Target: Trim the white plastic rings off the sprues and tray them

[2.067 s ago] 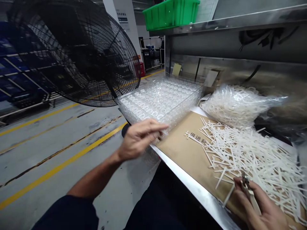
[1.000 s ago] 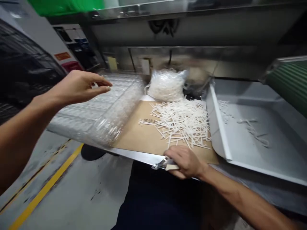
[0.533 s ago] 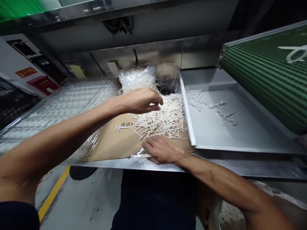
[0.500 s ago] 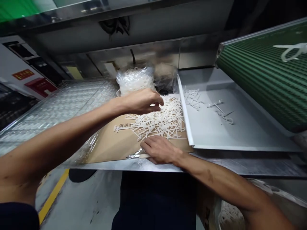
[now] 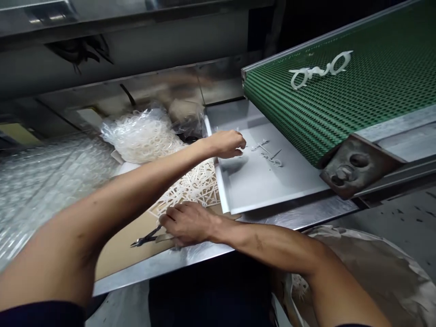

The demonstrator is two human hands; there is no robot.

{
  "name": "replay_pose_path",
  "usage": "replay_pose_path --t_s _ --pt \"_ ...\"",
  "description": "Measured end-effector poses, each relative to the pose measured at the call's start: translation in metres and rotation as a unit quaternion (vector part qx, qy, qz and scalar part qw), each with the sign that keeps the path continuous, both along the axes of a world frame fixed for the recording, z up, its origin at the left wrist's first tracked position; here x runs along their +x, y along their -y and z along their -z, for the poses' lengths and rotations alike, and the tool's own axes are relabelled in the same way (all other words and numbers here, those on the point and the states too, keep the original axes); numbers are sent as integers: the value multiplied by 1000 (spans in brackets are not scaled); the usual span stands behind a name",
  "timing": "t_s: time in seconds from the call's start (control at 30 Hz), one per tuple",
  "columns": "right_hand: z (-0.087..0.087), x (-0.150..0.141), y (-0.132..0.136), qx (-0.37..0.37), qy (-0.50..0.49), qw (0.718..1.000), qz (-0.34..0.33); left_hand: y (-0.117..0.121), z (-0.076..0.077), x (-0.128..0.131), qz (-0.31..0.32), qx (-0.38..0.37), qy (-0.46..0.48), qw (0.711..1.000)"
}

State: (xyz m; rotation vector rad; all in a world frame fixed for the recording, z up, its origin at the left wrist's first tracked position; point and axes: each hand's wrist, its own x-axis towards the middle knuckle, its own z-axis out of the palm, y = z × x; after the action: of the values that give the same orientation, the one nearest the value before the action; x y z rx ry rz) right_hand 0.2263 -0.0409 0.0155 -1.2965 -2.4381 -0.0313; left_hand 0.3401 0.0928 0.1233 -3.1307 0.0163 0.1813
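My left hand is stretched over the left side of the white tray, its fingers bent and the thumb a little apart, with nothing visible between them. Nearest to it in the tray are a few white plastic moulded pieces. My right hand is wrapped round the handles of cutting pliers, low over the cardboard sheet; the jaws point left. Just beyond it spreads a heap of thin white plastic pieces, partly hidden by my left forearm.
A green conveyor belt slopes over the tray, carrying a white ring-ended part. Its metal end bracket juts out at right. Behind the heap sits a clear bag of white rings. A large lined container stands below right.
The view has swung right. My left hand has moved from above the heap to over the tray. My right hand still grips the pliers near the front edge.
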Motion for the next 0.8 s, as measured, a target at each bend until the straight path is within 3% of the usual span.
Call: replay_pose_path --t_s 0.13,0.23,0.47,0.57,0.63,0.7,0.73,0.8 --pt "-7 9 -4 -12 11 1000 13 1 24 41 -76 18 -50 996" --pt "-8 13 -5 -21 17 999 27 2 30 53 -85 -6 -52 995" --pt "-9 10 -3 -19 2 999 26 -2 0 43 -71 -145 -32 986" --pt "-10 10 -1 -19 -2 999 31 -4 -6 29 -91 -312 17 946" --pt "-11 10 -1 -18 -2 999 33 -3 -3 21 -115 -446 58 886" --pt "-11 11 -2 -20 0 999 34 1 3 16 -130 -527 70 837" --pt "-11 11 -2 -21 1 999 35 3 7 15 -130 -536 67 832" --pt "-11 10 -3 -22 1 999 38 8 12 16 -118 -508 62 851"
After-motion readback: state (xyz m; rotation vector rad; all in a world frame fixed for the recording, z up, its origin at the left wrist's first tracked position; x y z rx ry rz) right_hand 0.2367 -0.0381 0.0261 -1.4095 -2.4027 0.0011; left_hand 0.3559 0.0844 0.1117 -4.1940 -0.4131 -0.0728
